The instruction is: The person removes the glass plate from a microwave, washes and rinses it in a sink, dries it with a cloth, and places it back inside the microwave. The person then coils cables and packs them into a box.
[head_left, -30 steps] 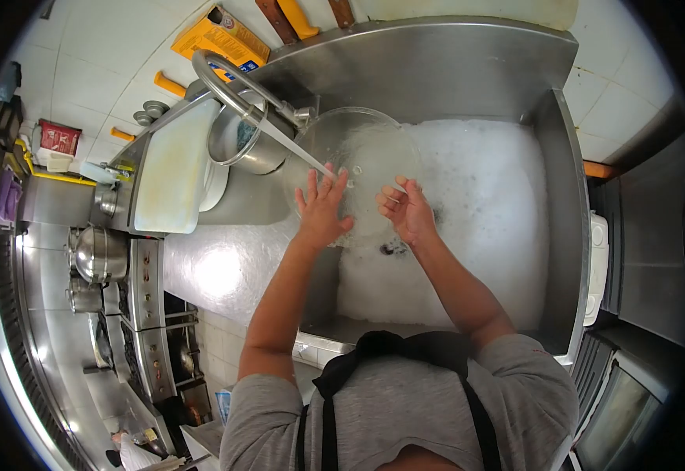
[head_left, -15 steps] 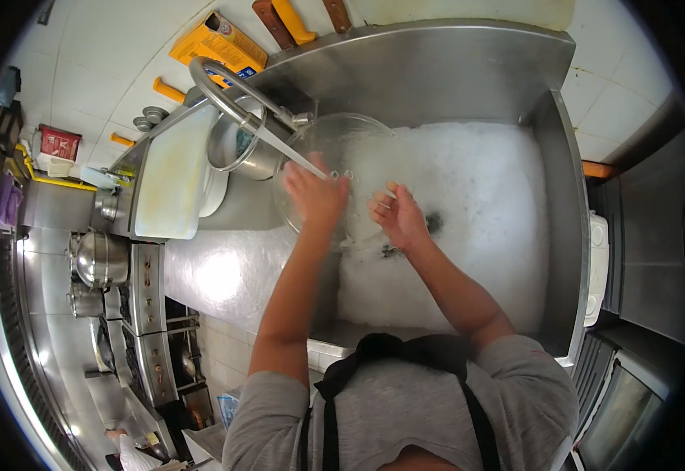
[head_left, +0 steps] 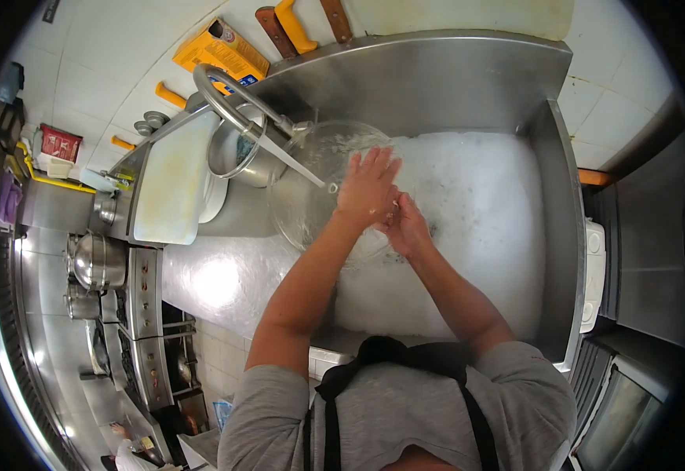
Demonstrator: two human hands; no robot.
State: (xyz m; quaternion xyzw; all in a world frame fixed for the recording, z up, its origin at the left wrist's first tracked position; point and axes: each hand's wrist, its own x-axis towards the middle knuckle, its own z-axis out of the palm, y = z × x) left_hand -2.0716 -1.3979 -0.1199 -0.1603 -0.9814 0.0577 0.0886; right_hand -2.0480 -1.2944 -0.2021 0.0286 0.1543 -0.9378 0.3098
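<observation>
My left hand (head_left: 370, 188) is stretched flat over a large clear round bowl (head_left: 295, 216), fingers slightly spread and back facing up. My right hand (head_left: 407, 226) meets it from below and to the right; its fingers are bent and partly hidden under my left hand, so I cannot tell if they grip anything. Both hands look wet. From the curved metal faucet (head_left: 229, 110) a pale stream of water (head_left: 291, 161) falls into the bowl, left of my hands. White suds (head_left: 476, 235) fill the sink (head_left: 558, 228) on the right, with dark patches near my right hand.
A metal pot (head_left: 255, 165) and a pale cutting board (head_left: 171, 184) stand left of the faucet. Behind are a yellow box (head_left: 221, 55) and several tool handles. The steel counter (head_left: 217, 275) adjoins the sink. Further left is a stove (head_left: 146, 314) with pots.
My left hand has moved right, out of the water stream, and flattened over my right hand. My right hand has shifted slightly down and right. The bowl sits slightly lower in view.
</observation>
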